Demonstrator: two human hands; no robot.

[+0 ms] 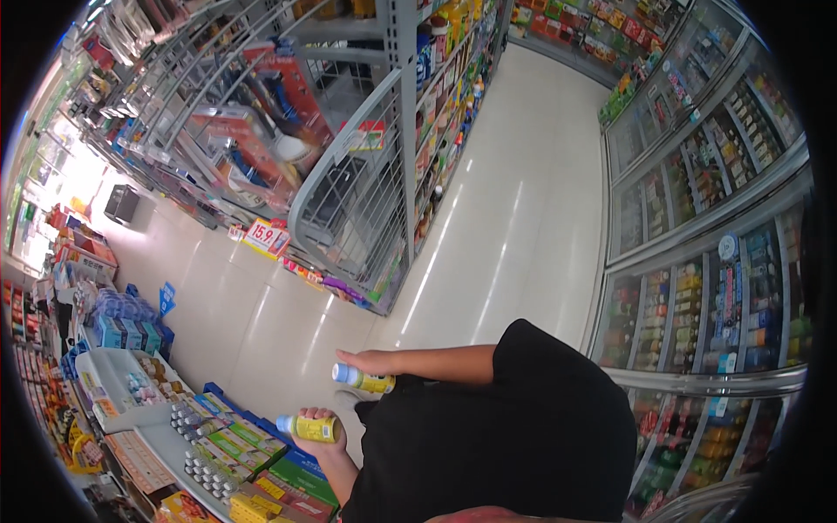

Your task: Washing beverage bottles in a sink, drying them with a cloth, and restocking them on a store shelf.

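Observation:
My left hand (pixel 327 447), the lower one in the head view, grips a small yellow bottle (pixel 315 429) with a light-blue cap. Its fingers wrap over the top of the bottle, and a printed code shows on the label. Higher up, my right hand (pixel 371 361) holds a second yellow bottle (pixel 374 382), also capped in light blue. The two bottles are apart, with their caps pointing left. Most of the right hand's fingers are hidden. Below and left of the left hand stand green-and-white cartons (pixel 239 444) and several small white-capped bottles (pixel 209 474).
A wire-sided shelf rack (pixel 353 216) with a price sign (pixel 266 236) stands ahead and to the right. Glass-door drink coolers (pixel 693 307) line the far right side. Between them runs a pale tiled aisle (pixel 523 170). A white display bin (pixel 98 382) and shrink-wrapped blue packs (pixel 124 307) stand left.

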